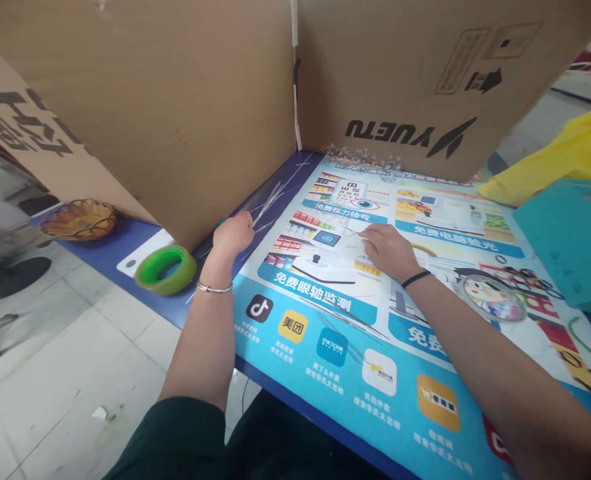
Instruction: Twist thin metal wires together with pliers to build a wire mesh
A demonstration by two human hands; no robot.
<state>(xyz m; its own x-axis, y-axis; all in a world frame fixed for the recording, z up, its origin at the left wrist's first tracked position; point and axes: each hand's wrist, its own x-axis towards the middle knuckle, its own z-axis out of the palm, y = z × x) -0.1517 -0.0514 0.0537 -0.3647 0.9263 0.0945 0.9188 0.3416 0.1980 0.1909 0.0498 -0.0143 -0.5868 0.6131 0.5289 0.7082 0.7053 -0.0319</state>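
My left hand [234, 235] is closed at the blue table's left side, by the cardboard wall. Thin pale wires [270, 202] fan out past its fingers, and it appears to grip their near ends. With fingertips pinched together, my right hand [389, 252] holds a thin wire [351, 229] bent into small loops, just above the printed poster. Loose thin wires [348, 319] lie across the poster nearer to me. A heap of small clear pieces [360, 157] sits at the foot of the far cardboard; their kind is too small to tell.
Tall cardboard panels [215, 87] stand along the left and back. A green tape roll [166, 269] and a wicker basket [79, 219] are at the left. On the right are a round cartoon-printed item [493, 297], several dark rings, a teal box [570, 247] and yellow material [550, 157].
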